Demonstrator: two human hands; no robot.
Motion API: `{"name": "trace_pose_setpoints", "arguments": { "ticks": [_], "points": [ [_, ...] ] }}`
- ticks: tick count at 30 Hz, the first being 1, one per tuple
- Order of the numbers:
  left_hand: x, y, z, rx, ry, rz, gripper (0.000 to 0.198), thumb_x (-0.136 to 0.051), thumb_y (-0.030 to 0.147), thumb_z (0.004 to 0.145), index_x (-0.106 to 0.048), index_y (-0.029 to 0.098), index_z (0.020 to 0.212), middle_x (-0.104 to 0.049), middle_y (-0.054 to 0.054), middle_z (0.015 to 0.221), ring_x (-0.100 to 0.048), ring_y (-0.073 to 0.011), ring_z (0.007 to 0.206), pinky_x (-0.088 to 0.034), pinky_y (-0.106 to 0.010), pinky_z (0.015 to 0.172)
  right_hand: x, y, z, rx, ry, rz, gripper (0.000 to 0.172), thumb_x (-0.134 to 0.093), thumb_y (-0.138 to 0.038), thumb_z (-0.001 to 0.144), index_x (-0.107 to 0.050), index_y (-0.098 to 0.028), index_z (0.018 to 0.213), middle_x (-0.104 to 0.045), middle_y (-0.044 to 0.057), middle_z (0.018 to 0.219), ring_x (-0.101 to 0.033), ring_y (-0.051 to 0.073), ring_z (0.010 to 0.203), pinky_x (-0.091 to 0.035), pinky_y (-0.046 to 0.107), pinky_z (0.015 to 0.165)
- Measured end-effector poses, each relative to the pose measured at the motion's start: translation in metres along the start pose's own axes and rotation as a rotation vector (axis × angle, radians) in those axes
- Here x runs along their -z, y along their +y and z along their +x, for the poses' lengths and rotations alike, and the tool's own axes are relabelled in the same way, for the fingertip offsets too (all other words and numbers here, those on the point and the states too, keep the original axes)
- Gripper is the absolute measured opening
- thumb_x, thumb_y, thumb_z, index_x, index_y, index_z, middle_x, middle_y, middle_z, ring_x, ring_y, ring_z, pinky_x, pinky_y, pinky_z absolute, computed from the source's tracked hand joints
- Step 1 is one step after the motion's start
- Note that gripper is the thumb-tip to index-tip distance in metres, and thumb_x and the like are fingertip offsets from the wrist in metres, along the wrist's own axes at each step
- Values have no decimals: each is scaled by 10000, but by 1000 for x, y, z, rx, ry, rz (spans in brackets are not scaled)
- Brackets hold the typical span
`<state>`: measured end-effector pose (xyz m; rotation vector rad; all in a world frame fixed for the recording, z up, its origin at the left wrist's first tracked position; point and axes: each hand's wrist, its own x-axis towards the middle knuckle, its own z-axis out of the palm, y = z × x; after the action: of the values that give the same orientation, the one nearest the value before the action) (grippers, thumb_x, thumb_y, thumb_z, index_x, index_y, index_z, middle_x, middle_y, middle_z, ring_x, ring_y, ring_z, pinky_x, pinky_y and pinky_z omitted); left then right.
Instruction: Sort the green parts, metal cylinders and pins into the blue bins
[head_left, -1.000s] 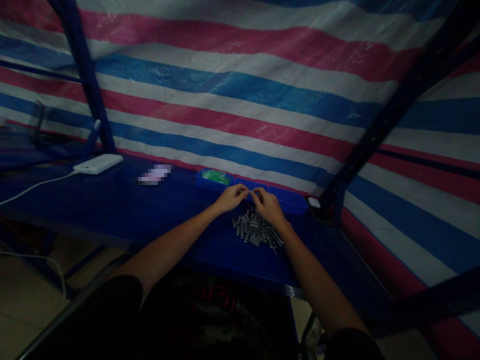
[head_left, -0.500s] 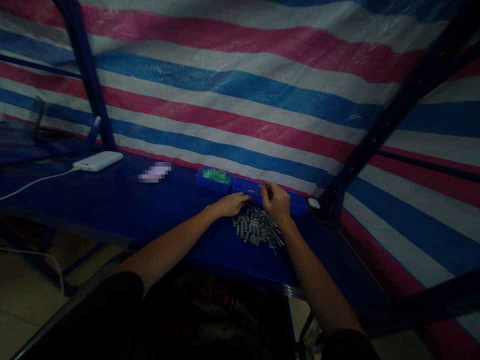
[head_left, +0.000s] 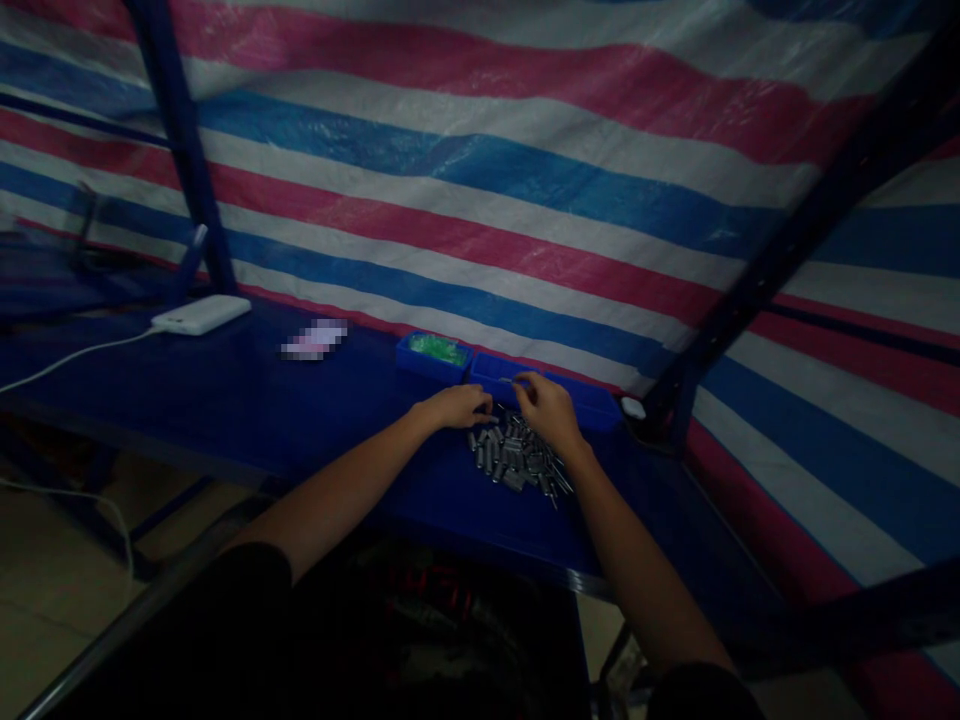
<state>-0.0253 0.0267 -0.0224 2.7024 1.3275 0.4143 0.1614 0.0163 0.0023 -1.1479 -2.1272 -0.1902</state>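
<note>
Item: heap of small metal cylinders [head_left: 517,460], grey, loose on the blue tabletop [head_left: 300,420], just in front of a long blue tray [head_left: 592,405].

We note the left hand [head_left: 454,405] lying at the heap's left edge, fingers curled low; we cannot tell whether it holds a piece.

The right hand [head_left: 547,408] is over the heap's far side with its fingertips drawn together near the tray's rim. Too dim to say whether they grip anything.

We judge the pieces stiff, light, smooth and apt to roll; best pinched singly across the barrel.

Adjacent: small tray of green parts [head_left: 433,352], white power bank [head_left: 201,313].
</note>
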Motion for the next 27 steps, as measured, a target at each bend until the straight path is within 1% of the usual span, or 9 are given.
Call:
{"name": "trace_pose_setpoints", "arguments": {
  "ticks": [4, 7, 11, 14, 17, 19, 22, 24, 27],
  "points": [
    [-4, -1, 4, 30, 63, -101, 176, -494, 265, 810, -603, 163, 903, -634, -53, 877, -579, -164, 779, -400, -233, 679, -5, 0, -2, 82, -144, 54, 230, -512, -279, 798, -586, -191, 998, -602, 6, 676, -544, 139, 606, -376, 237, 577],
    [0, 0, 7, 39, 141, -212, 218, -416, 265, 849, -595, 143, 873, -644, -48, 815, -579, -157, 742, -399, -230, 657, -7, 0, -3, 153, -191, 97, 278, -549, -269, 775, -562, -189, 1040, -596, 6, 710, -545, 140, 640, -386, 235, 594],
    [8, 7, 8, 27, 226, -392, 318, -318, 287, 886, -570, 137, 763, -614, -27, 722, -562, -140, 698, -400, -228, 651, -6, -3, -3, 172, -136, 111, 245, -541, -235, 780, -560, -187, 1019, -614, 24, 779, -547, 143, 672, -394, 247, 635],
    [12, 12, 7, 36, 258, -472, 350, -308, 312, 887, -548, 141, 698, -586, -10, 665, -544, -128, 661, -395, -224, 635, -4, -5, -2, 170, -82, 102, 191, -511, -268, 813, -571, -191, 977, -615, 27, 774, -551, 146, 683, -390, 246, 643],
    [14, 14, 7, 64, 277, -529, 381, -285, 331, 891, -539, 144, 676, -566, 0, 629, -524, -118, 615, -390, -222, 600, -3, -8, -1, 145, -57, 99, 182, -470, -304, 844, -578, -189, 937, -622, 30, 766, -558, 147, 683, -378, 240, 630],
    [14, 13, 7, 63, 299, -545, 335, -315, 319, 880, -551, 143, 719, -572, 1, 644, -521, -116, 613, -392, -221, 587, -3, -8, -1, 121, -59, 94, 200, -422, -307, 870, -584, -189, 881, -630, 33, 767, -565, 147, 682, -369, 240, 628],
    [13, 14, 6, 27, 362, -553, 179, -429, 248, 826, -559, 142, 889, -601, -3, 742, -534, -113, 646, -403, -220, 599, -5, -6, 0, 81, -72, 82, 257, -357, -282, 894, -577, -188, 800, -635, 39, 754, -574, 152, 689, -349, 241, 615],
    [13, 15, 5, 3, 397, -565, 195, -474, 214, 796, -547, 144, 963, -609, -11, 793, -540, -111, 656, -409, -222, 607, -6, -4, 0, 56, -65, 70, 287, -329, -279, 902, -564, -189, 763, -627, 40, 716, -568, 154, 659, -331, 242, 588],
    [15, 18, 3, -42, 403, -573, 206, -513, 231, 781, -553, 143, 964, -612, -18, 799, -540, -111, 658, -415, -226, 608, -7, -1, 1, 32, -38, 65, 327, -296, -299, 909, -537, -192, 715, -594, 32, 638, -537, 150, 585, -302, 247, 547]
  ]
}}
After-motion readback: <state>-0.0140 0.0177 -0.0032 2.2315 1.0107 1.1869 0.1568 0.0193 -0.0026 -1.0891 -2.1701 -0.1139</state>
